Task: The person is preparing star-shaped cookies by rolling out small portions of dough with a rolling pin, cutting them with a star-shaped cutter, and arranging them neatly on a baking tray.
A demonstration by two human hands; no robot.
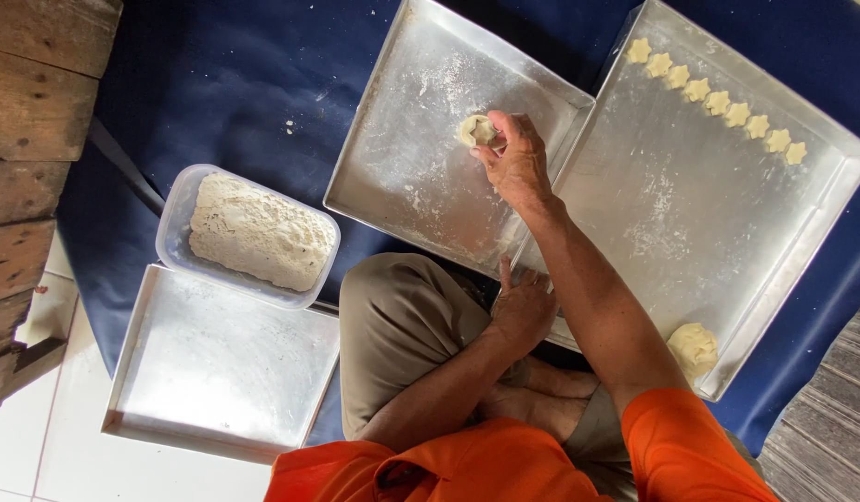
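Seen from the head camera, a person in an orange shirt sits cross-legged on a dark blue mat, and the right hand (515,163) reaches forward over a floured square metal tray (393,167), its fingertips drawn together around a small pale piece of dough (476,129) that sits at the tray's middle, touching the metal. The fingers are curled and pinching the dough's near edge rather than lying flat. The left hand (523,307) rests lower down, fingers loosely together, by the near rim of a second, larger rectangular metal tray (653,214) on the right; whether it grips that rim cannot be told. On the larger tray a row of small star-shaped dough pieces (718,100) runs along the far edge, evenly spaced, and a lump of pale dough (693,348) sits at the near corner. To the left stand a clear plastic tub of white flour (253,232) and, just beside it, another metal tray (216,372). To shape the piece well, a light, even pinch seems wise — pressing hard would likely smear the soft dough onto the metal — with the floured surface kept under it so it lifts cleanly.
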